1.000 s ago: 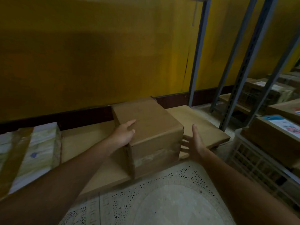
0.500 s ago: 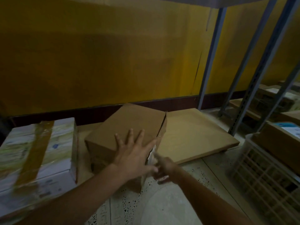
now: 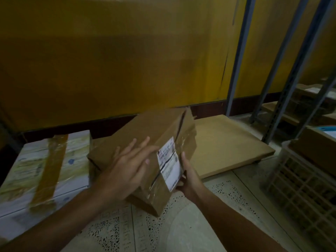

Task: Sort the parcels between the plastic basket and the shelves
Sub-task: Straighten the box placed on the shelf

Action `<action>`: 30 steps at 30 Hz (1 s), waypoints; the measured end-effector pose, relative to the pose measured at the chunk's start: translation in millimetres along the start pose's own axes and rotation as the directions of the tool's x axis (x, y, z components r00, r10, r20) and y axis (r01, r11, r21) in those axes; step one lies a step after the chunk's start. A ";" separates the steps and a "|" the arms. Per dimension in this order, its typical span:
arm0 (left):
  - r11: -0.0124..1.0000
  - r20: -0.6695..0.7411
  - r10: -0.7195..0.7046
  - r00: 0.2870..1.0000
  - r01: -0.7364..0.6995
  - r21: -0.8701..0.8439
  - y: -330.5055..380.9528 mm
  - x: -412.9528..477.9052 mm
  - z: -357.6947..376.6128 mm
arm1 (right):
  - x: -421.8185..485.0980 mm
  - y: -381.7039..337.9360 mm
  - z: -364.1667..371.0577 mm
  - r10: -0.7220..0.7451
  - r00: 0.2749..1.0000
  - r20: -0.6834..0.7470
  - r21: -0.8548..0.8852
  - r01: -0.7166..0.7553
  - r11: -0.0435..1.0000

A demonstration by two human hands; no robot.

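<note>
1. Brown parcel (image 3: 154,128): a cardboard box, tilted, over the near edge of the low wooden shelf board (image 3: 227,142). Its near corner overhangs the speckled floor (image 3: 209,224). Whether its far edge rests on the board cannot be told.
2. Shipping label (image 3: 170,167): white and folded over the parcel's near right edge, with clear tape across it. It carries dark print and barcode-like marks, too blurred to read.
3. Left hand (image 3: 127,168): laid flat on the parcel's top face with the fingers straight and spread, just left of the label.
4. Right hand (image 3: 189,177): holds the parcel's near right corner, thumb upright against the side beside the label, fingers tucked beneath.
5. White box (image 3: 21,170): on the board to the left, just beside the parcel, with a brown tape strip (image 3: 51,170) across its top. Its printing is illegible.
6. Plastic basket (image 3: 298,188): a lattice-walled basket at near right on the floor, with another carton (image 3: 316,148) in it.
7. Metal shelf uprights (image 3: 238,70): these stand at far right against the yellow wall (image 3: 109,60).
</note>
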State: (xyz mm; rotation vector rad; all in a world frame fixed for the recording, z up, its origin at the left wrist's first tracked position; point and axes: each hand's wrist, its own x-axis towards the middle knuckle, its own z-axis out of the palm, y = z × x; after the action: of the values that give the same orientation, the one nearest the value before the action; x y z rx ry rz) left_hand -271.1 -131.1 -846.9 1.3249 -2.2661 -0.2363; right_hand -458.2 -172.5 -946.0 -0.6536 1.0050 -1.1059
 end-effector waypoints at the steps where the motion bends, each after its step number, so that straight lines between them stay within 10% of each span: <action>1: 0.998 -0.054 -0.005 0.999 0.002 -0.069 0.7 -2.1 -3.9 | -1.1 -7.5 5.4 -0.021 0.998 0.061 0.099 0.015 0.995; 4: 0.970 -0.249 -0.046 0.967 -0.016 -0.241 -0.9 -10.5 -7.0 | 1.8 -33.5 17.5 -0.148 0.984 0.100 0.119 0.136 0.984; 10: 0.893 -0.346 -0.316 0.883 0.153 -0.423 -11.3 -24.7 8.7 | 5.9 -85.4 33.9 -0.460 0.873 0.162 -0.373 0.485 0.791; 15: 0.881 -0.201 -0.388 0.899 0.299 -0.365 -20.8 -42.7 29.7 | 7.6 -85.9 47.6 -0.257 0.951 0.174 -0.824 0.284 0.491; 20: 0.903 -0.184 -0.368 0.911 0.302 -0.306 -38.3 -38.0 24.2 | 9.3 -84.9 64.0 -0.441 0.891 0.106 -0.933 0.242 0.266; 25: 0.903 -0.261 -0.421 0.868 0.375 -0.209 -72.7 -44.3 7.6 | 18.7 -83.0 88.1 -0.160 0.972 0.172 -0.718 0.235 0.655; 30: 0.887 -0.260 -0.452 0.853 0.399 -0.232 -106.5 -46.5 -13.5 | 39.5 -44.8 118.9 -0.344 0.928 0.145 -0.710 0.340 0.617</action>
State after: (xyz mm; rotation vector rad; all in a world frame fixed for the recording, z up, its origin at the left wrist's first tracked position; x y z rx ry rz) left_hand -164.0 -144.4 -892.1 1.6342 -1.6356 -0.3404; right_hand -365.0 -230.0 -870.3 -1.5554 1.3730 -1.0041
